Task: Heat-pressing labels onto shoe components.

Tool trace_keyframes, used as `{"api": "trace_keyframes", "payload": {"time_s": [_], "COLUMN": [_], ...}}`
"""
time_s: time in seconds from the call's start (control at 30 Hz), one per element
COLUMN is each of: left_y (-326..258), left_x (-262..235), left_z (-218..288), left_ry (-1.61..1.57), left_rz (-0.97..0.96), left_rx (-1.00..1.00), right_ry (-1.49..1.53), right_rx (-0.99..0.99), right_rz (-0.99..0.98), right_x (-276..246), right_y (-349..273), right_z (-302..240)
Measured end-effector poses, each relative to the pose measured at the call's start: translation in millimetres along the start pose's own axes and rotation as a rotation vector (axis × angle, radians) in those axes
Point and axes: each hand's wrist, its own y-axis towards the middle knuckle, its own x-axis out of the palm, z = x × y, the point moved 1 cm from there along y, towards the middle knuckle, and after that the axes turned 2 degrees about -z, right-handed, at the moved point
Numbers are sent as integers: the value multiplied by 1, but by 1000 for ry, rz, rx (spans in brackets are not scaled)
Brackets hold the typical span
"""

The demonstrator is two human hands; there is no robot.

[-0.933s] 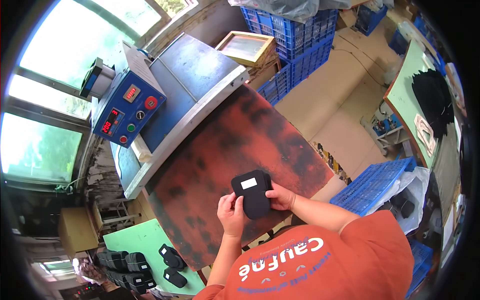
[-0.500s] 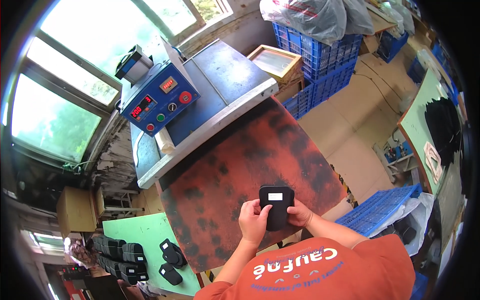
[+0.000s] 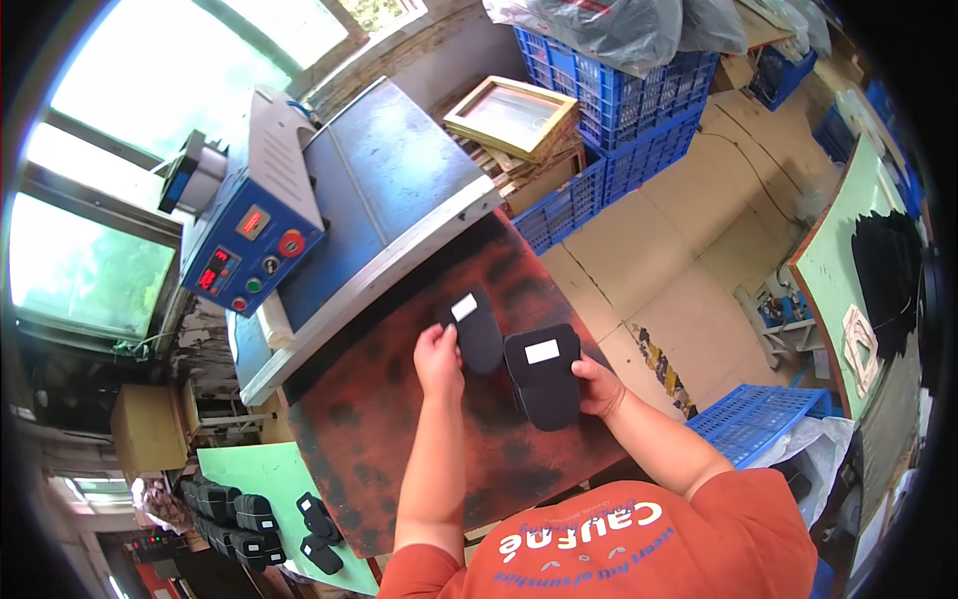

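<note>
Flat on the rust-red, black-blotched worktable [image 3: 399, 449] lie two black foam insole-shaped pads, each bearing a small white label — the left pad [image 3: 477, 329] angled toward the machine, the right pad [image 3: 544, 377] just beside it, nearer the table's right edge. The left hand [image 3: 439, 359] reaches forward on a nearly straight forearm, fingers curled and pinching the lower left edge of the left pad. The right hand [image 3: 601, 387] comes in from the right with the elbow bent, fingers closed against the right pad's outer edge; how firmly it grips cannot be told. Beyond the table stands a blue machine with a flat steel bed [image 3: 389, 190] and a control panel with coloured buttons [image 3: 249, 260]. Blue plastic crates [image 3: 639, 100] are stacked further off, and a wooden frame [image 3: 511, 115] lies beside them. More black pads [image 3: 239, 514] sit on a green board at lower left.
</note>
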Motion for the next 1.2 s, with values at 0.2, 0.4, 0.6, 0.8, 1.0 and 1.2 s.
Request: {"api": "trace_keyframes", "payload": {"time_s": [0.2, 0.4, 0.6, 0.8, 1.0, 1.2], "left_y": [107, 96, 84, 91, 95, 80], "left_x": [43, 58, 56, 1, -129, -128], "left_z": [-3, -10, -12, 6, 18, 7], "left_ry": [582, 1281, 1218, 1317, 1567, 1617], "left_rz": [156, 111, 158, 341, 447, 545], "left_rx": [543, 619, 657, 684, 40, 119], "right_ry": [111, 190, 175, 212, 153, 105], "right_rx": [35, 16, 21, 14, 30, 42], "right_rz": [-60, -107, -122, -95, -87, -38], "right_x": [-29, -33, -30, -35, -30, -23], "right_y": [-11, -17, -16, -22, -21, -18], "right_z": [17, 12, 12, 13, 14, 11]}}
